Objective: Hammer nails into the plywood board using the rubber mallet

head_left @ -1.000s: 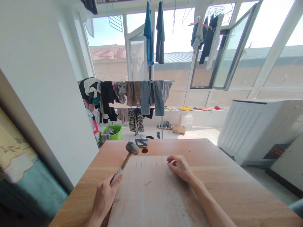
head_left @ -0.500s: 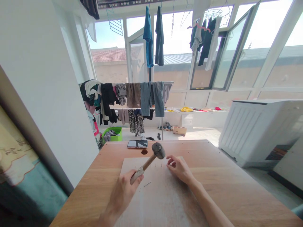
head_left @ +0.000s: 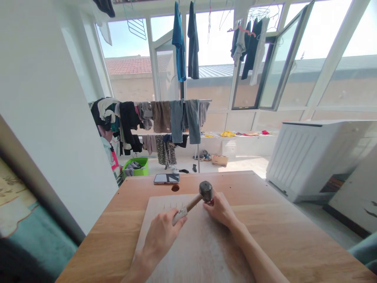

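Note:
My left hand (head_left: 163,232) is closed round the pale, worn grip of a hammer (head_left: 206,191), which has a dark, blunt head and a wooden shaft. The tool slants up to the right, its head in front of my right hand (head_left: 219,212). The fingers of that hand are drawn together low over the board; the hammer head partly hides them, and anything they hold cannot be made out. Beneath both hands lies a pale, worn board (head_left: 200,243). Several thin nails (head_left: 170,205) stand upright in a row near its far edge.
A phone (head_left: 166,179) lies at the back of the wooden table (head_left: 279,236), by a round dark hole (head_left: 175,188). Beyond stand a laundry-covered drying rack (head_left: 161,118) and a green basket (head_left: 141,167). A white cabinet (head_left: 306,157) is at the right.
The hammer head has moved right and slightly down, now overlapping my right hand. My right fingers have drawn closer together. The loose nail seen lying on the board no longer shows. The view has shifted slightly.

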`<state>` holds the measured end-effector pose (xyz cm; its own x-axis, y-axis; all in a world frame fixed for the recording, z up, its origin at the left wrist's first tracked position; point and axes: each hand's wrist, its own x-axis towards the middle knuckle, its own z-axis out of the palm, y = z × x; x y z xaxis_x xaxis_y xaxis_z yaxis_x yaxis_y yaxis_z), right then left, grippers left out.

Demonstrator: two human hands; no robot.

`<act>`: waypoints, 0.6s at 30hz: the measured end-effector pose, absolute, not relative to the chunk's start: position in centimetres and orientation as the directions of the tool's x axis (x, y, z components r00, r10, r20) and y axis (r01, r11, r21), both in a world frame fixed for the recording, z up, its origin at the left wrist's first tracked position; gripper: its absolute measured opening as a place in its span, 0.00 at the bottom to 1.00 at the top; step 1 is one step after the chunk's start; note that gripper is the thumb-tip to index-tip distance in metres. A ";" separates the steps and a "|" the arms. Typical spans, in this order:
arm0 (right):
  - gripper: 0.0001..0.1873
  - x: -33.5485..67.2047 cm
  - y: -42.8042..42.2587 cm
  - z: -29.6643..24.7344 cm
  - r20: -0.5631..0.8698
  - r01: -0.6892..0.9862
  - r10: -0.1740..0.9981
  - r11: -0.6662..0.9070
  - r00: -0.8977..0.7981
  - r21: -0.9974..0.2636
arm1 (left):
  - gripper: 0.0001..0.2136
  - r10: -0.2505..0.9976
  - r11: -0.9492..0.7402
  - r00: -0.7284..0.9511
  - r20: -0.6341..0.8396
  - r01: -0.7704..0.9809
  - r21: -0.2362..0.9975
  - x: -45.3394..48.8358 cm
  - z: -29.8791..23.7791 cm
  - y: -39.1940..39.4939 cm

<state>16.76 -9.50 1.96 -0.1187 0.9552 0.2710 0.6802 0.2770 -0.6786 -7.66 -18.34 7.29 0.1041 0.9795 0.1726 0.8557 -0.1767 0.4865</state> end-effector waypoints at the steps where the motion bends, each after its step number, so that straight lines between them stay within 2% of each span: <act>1: 0.21 16.8 -9.5 2.0 0.274 0.671 0.954 0.285 -0.126 -0.685 | 0.13 0.980 -0.174 0.103 0.171 0.860 0.480 -7.8 7.2 -18.3; 5: 0.33 16.8 -9.5 2.0 0.289 0.622 0.942 0.331 -0.171 -0.710 | 0.13 0.986 -0.151 0.105 0.126 0.878 0.455 -8.0 6.8 -18.0; 7: 0.36 16.8 -9.5 2.0 0.287 0.605 0.943 0.330 -0.169 -0.724 | 0.13 0.988 -0.141 0.100 0.114 0.880 0.453 -7.9 6.7 -18.0; 13: 0.38 16.8 -9.5 2.1 0.280 0.575 0.945 0.324 -0.166 -0.751 | 0.13 0.988 -0.140 0.090 0.126 0.870 0.473 -7.7 7.0 -18.1; 16: 0.35 16.7 -9.6 2.2 0.273 0.556 0.945 0.328 -0.182 -0.763 | 0.12 0.989 -0.138 0.098 0.111 0.884 0.446 -7.8 7.0 -18.0; 18: 0.34 16.6 -9.7 2.1 0.260 0.563 0.948 0.318 -0.184 -0.763 | 0.13 0.987 -0.143 0.093 0.127 0.870 0.471 -7.9 7.1 -18.1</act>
